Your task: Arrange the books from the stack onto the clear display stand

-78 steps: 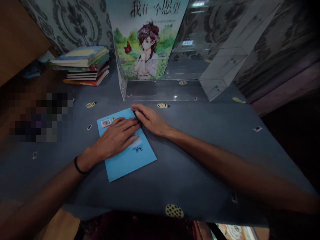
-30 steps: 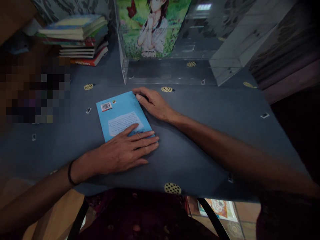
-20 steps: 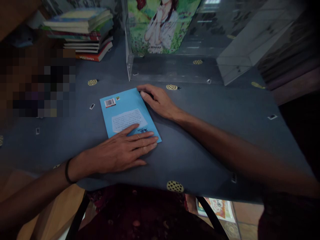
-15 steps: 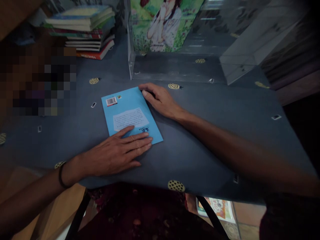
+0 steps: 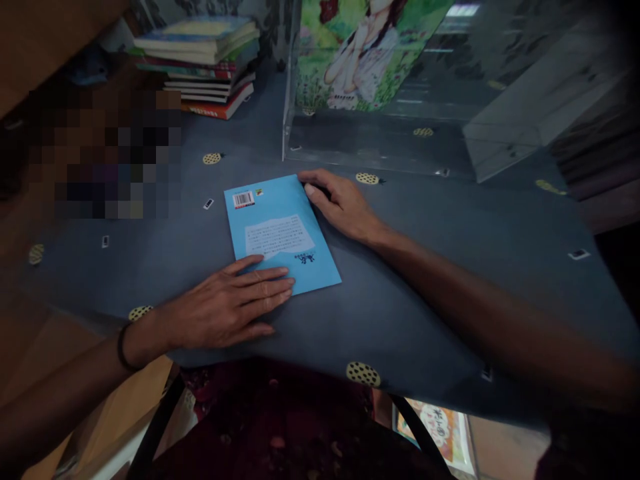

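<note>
– As we look down at the table (image 5: 415,320), what should we start from?

– From the blue book (image 5: 280,233); it lies flat on the table in front of us, its barcode (image 5: 243,199) near the far left corner, so we take this for the back cover;

– And our hands?

– Our left hand (image 5: 227,303) is palm down over the book's near left corner, fingers stretched out and slightly parted, thumb off the book; it rests there and grips nothing; our right hand (image 5: 345,207) is half curled at the far right corner, index finger and thumb at the edge; its other fingers are hidden, so we cannot tell whether it pinches the book;

– Which step would we say we are in?

– A steadying or smoothing one, we judge, with the book kept in place between two touches; any lift or turn from here would call for fingertips beneath an edge, and for our left palm to free the near corner first;

– And farther out?

– Beyond the book we see a clear stand (image 5: 500,143), with an illustrated book (image 5: 367,67) propped upright in it; left of that, a stack of books (image 5: 200,63); below the table's near edge, a colourful flat item (image 5: 443,430), partly hidden from us
</note>
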`<action>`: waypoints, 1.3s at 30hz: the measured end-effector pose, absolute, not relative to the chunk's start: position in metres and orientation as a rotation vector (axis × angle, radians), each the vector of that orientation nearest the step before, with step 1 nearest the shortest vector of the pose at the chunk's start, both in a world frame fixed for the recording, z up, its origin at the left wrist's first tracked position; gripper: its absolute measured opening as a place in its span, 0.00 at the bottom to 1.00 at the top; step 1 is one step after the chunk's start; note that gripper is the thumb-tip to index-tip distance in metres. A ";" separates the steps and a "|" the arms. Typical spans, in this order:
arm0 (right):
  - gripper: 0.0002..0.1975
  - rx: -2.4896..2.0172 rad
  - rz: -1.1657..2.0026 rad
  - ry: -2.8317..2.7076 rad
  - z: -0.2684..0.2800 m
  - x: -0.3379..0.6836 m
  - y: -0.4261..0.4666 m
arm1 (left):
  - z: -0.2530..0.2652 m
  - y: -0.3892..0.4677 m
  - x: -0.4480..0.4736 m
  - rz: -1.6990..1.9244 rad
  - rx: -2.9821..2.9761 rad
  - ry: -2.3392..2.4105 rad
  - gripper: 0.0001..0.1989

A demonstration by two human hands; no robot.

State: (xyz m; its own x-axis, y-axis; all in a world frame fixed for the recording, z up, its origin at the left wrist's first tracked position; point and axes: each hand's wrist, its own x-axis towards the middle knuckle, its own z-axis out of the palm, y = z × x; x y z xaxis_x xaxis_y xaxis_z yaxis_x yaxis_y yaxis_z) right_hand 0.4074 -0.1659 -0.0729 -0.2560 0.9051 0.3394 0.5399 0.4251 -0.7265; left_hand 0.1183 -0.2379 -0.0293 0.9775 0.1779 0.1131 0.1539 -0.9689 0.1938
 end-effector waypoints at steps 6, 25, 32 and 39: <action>0.25 -1.236 0.607 -1.947 -0.075 0.407 -0.165 | -0.026 -0.240 0.102 0.309 2.942 0.282 0.19; 0.22 -1.123 0.112 -2.593 -0.054 0.344 -0.252 | -0.012 -0.229 0.076 0.475 2.667 0.400 0.11; 0.36 -0.927 0.108 -2.769 -0.053 0.308 -0.303 | -0.016 -0.203 0.075 0.591 2.661 0.515 0.07; 0.32 -0.817 0.145 -2.795 -0.053 0.320 -0.298 | -0.014 -0.175 0.098 0.102 3.269 0.430 0.22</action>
